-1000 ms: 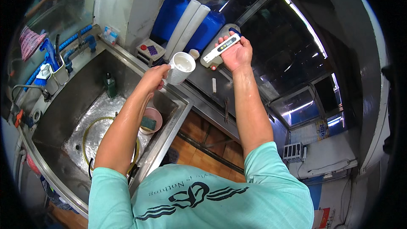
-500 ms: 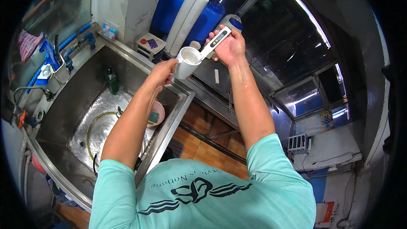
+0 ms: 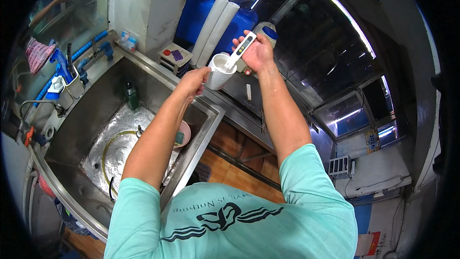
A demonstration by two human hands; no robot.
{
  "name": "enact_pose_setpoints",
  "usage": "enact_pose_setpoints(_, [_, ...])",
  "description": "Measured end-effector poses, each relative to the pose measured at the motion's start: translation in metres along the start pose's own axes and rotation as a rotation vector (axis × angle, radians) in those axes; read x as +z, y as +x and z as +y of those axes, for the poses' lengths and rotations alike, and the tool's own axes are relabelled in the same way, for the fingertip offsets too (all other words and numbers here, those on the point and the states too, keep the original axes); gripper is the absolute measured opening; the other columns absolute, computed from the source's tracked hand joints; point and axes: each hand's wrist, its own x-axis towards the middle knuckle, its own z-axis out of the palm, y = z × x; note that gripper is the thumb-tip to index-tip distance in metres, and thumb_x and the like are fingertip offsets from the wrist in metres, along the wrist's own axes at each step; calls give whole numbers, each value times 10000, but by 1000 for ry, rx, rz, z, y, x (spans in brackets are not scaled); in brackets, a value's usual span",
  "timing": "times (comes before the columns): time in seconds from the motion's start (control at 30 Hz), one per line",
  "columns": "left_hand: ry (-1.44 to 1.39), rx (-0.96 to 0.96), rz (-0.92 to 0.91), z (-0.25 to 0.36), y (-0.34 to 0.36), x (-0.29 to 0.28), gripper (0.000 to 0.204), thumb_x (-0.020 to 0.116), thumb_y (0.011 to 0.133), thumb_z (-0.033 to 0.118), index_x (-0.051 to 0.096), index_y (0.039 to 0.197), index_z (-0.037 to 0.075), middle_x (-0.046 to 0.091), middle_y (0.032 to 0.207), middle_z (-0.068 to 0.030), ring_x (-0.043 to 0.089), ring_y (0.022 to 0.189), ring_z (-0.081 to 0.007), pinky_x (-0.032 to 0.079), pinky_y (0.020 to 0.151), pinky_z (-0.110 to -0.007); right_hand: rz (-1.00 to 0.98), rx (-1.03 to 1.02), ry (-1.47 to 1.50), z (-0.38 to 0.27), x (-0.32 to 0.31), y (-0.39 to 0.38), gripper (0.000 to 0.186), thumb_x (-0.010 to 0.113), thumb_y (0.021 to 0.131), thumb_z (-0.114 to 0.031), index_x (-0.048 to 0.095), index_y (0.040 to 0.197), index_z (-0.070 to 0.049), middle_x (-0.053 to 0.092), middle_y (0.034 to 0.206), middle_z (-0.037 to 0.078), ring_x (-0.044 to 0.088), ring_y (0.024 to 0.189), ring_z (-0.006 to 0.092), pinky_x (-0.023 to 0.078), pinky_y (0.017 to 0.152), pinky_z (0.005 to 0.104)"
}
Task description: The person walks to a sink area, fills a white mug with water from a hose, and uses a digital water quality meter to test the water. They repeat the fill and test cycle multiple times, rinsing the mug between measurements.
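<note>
My left hand (image 3: 194, 82) is closed around the handle side of a white mug (image 3: 219, 77) with a textured surface, held in the air above the sink's right edge. My right hand (image 3: 258, 53) grips a white pen-shaped digital meter (image 3: 242, 49) with a small dark display and buttons. The lower end of the meter reaches into the mug's mouth. What is inside the mug is hard to make out. On the metal counter (image 3: 235, 84) beyond, a small white bar-shaped piece (image 3: 248, 92) lies below my right hand.
A deep steel sink (image 3: 158, 74) at left holds a green bottle (image 3: 131, 95), a yellowish hose (image 3: 106, 151) and a pink bowl (image 3: 186, 132) with a sponge. Behind stand two white rolls (image 3: 211, 31), blue containers (image 3: 195, 7), a small drawer unit (image 3: 173, 60) and a blue-lidded jar (image 3: 270, 32).
The meter and the mug have come closer together, and the meter's tip sits deeper in the mug. The whole view has shifted slightly.
</note>
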Motion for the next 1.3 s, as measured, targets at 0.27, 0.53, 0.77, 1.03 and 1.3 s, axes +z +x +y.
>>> enact_pose_setpoints(0.27, [14, -37, -20, 3, 7, 0, 289, 603, 839, 409, 558, 763, 134, 482, 747, 27, 415, 617, -104, 376, 563, -268, -22, 53, 9, 9, -8, 12, 401, 364, 912, -329, 530, 1091, -11, 581, 896, 175, 562, 982, 405, 415, 922, 534])
enact_pose_setpoints(0.53, [30, -47, -1, 9, 6, 2, 299, 581, 816, 415, 506, 662, 170, 452, 691, 45, 405, 599, -94, 360, 557, -270, -8, 43, 17, 13, -12, 18, 389, 372, 907, -315, 537, 1080, -8, 580, 877, 169, 571, 961, 408, 435, 884, 525])
enact_pose_setpoints(0.77, [1, -55, 23, 6, 7, 3, 296, 623, 794, 414, 540, 716, 141, 470, 689, 33, 412, 596, -102, 368, 558, -276, -19, 60, 14, 16, -11, 16, 393, 369, 916, -328, 533, 1092, -17, 592, 893, 165, 577, 952, 404, 432, 869, 527])
enact_pose_setpoints(1.03, [-13, -80, -5, 5, 12, 1, 266, 633, 800, 405, 553, 775, 152, 493, 738, 33, 404, 615, -108, 369, 566, -265, -9, 74, -4, 18, -10, 13, 380, 419, 889, -342, 541, 1055, -22, 602, 851, 150, 611, 883, 384, 468, 811, 499])
enact_pose_setpoints(1.3, [-21, -73, 26, 5, 10, 1, 299, 640, 783, 420, 559, 767, 133, 494, 734, 17, 401, 607, -115, 368, 561, -279, -70, 99, -12, 18, -15, 17, 397, 338, 934, -338, 548, 1081, -35, 634, 891, 172, 609, 947, 381, 452, 866, 519])
